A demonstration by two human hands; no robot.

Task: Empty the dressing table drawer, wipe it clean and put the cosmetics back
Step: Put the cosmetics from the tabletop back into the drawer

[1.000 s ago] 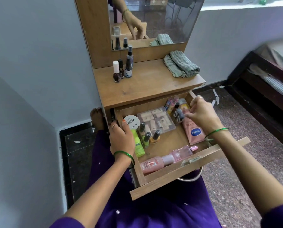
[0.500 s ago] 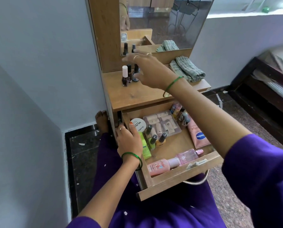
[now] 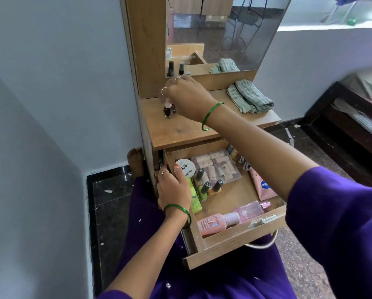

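The drawer (image 3: 234, 240) is being emptied. The right hand (image 3: 187, 98) sets something by the small bottles (image 3: 169, 110) on the surface (image 3: 180, 130); I cannot tell its hold. The left hand (image 3: 174, 188) grips the drawer side. Next, lift out more.

We are seeing a mirror (image 3: 224, 33) standing at the table's twelve o'clock edge, reflecting chair legs and a folded cloth. At our three o'clock, a dark wooden bed frame (image 3: 345, 117) is running along the speckled floor (image 3: 310, 277), a striped mattress (image 3: 370, 126) lying on it. A pale wall (image 3: 51, 83) is filling our nine o'clock side, black floor tile (image 3: 109, 203) showing beneath it. A green object (image 3: 351, 21) is sitting on the ledge at two o'clock.
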